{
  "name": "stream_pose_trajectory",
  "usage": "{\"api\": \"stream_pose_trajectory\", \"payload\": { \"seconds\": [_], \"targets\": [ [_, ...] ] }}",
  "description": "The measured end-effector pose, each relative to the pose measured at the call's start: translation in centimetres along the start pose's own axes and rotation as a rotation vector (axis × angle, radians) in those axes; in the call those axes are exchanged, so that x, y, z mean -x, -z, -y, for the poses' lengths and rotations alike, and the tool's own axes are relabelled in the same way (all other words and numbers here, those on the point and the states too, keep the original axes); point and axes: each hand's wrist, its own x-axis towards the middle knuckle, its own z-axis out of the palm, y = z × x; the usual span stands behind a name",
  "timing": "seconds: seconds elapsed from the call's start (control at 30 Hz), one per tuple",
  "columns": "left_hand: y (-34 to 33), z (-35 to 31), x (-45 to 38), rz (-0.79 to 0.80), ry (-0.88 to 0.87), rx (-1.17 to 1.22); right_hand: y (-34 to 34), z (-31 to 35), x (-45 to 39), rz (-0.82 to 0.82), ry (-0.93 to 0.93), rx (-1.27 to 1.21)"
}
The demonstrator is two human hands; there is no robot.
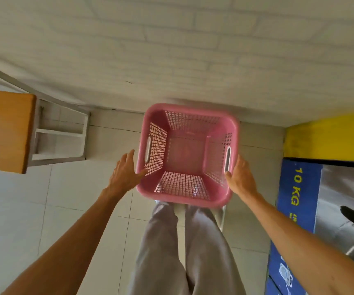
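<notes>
An empty pink plastic basket (190, 108) with latticed walls and a slotted handle on each side is right in front of me, above my grey-trousered legs. My left hand (125, 173) lies against the basket's left side with straight fingers, the thumb touching the rim near the front corner. My right hand (240, 177) holds the right side at the handle slot, its thumb hooked over the rim and its fingers hidden outside the wall. Whether the basket rests on something I cannot tell; a bit of metal frame (222, 216) shows under its front right corner.
A wooden tabletop (1, 130) on a grey metal frame (61, 135) stands to the left. A machine with a blue "10 KG" label (295, 188) is close on the right, below a yellow wall (331, 137). A white brick wall (172, 50) rises behind the basket, over a pale tiled floor (23, 209).
</notes>
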Motion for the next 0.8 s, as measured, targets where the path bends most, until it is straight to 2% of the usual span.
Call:
{"api": "stream_pose_trajectory", "payload": {
  "seconds": [0.17,0.27,0.47,0.63,0.8],
  "targets": [
    [-4.4,2.3,-6.2,-0.006,0.004,0.012,-4.4,-3.0,-3.3,-0.061,-0.038,0.018],
    [-6.2,2.9,-9.2,-0.047,0.027,0.154,-6.3,-4.2,-4.6,-0.061,-0.031,-0.035],
    [-9.3,4.9,-13.0,-0.149,-0.131,0.314,-8.1,-5.0,-6.1,-0.086,0.013,-0.176],
    [-6.3,5.2,-7.8,-0.233,-0.105,0.398,-3.9,-1.3,-4.6,-0.110,0.060,-0.100],
    [1.3,7.5,3.5,-0.323,0.072,0.518,4.0,8.4,0.4,-0.166,0.207,-0.099]
  ]
}}
